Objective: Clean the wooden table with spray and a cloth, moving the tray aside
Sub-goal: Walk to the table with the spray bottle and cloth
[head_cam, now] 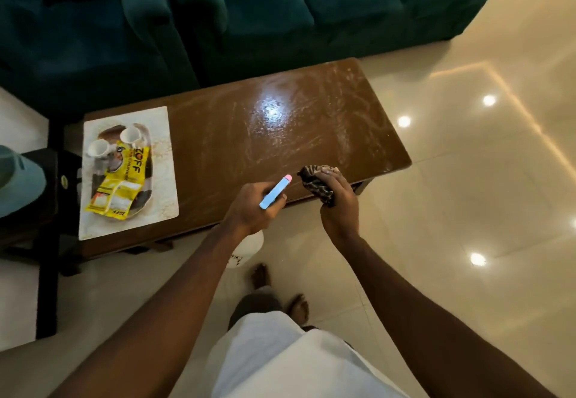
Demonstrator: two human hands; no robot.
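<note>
Big dark green velvet sofa [280, 8] sits right behind the long brown wooden table [237, 136], glossy cream tile floor [467, 185] all around. The tabletop is streaky and wet-looking. On its left end a white rectangular mat [163, 179] carries an oval tray [144, 198] with a yellow snack packet [124, 176] and two white cups [131, 134], well apart from the hands. At the near edge, the left hand [249, 207] is wrapped around a white spray bottle with a blue nozzle [274, 193], and the right hand [339, 201] clutches a dark patterned cloth [316, 182] bunched just over the table.
</note>
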